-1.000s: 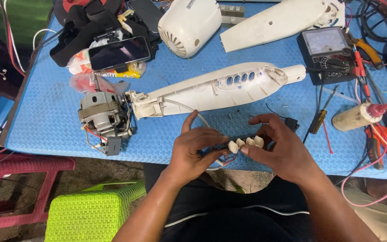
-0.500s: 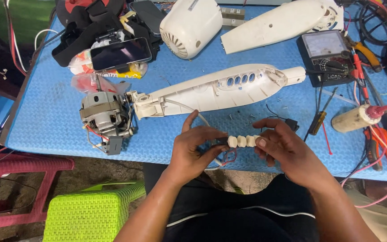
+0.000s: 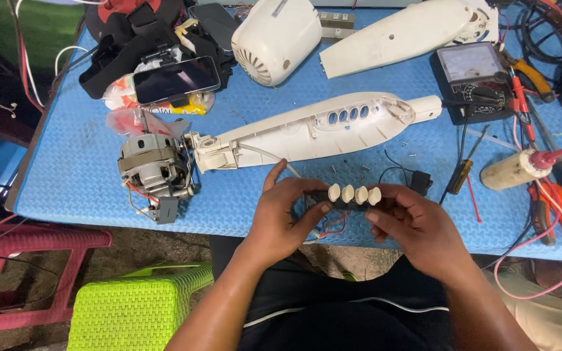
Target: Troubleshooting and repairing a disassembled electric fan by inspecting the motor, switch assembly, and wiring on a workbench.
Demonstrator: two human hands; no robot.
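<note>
Both hands hold a black switch block with several cream push buttons [image 3: 354, 194] just above the near edge of the blue mat [image 3: 79, 175]. My left hand [image 3: 284, 218] grips its left end, thumb pointing up. My right hand [image 3: 417, 227] pinches its right end. Red and black wires hang below the block. Just beyond lies a long white plastic housing [image 3: 313, 127] with a row of oval holes, joined at its left to a bare electric motor [image 3: 154, 169].
A white round casing [image 3: 274, 39] and another white shell [image 3: 404, 32] lie at the back. A multimeter [image 3: 473, 75] sits at right, with a glue bottle [image 3: 521, 168], screwdriver [image 3: 460, 174] and pliers. A phone [image 3: 175, 79] rests at left. A green stool [image 3: 134, 305] stands below.
The switch block has been turned so its cream buttons point up and away. My right hand slid further onto its right end. Both hands stay in place.
</note>
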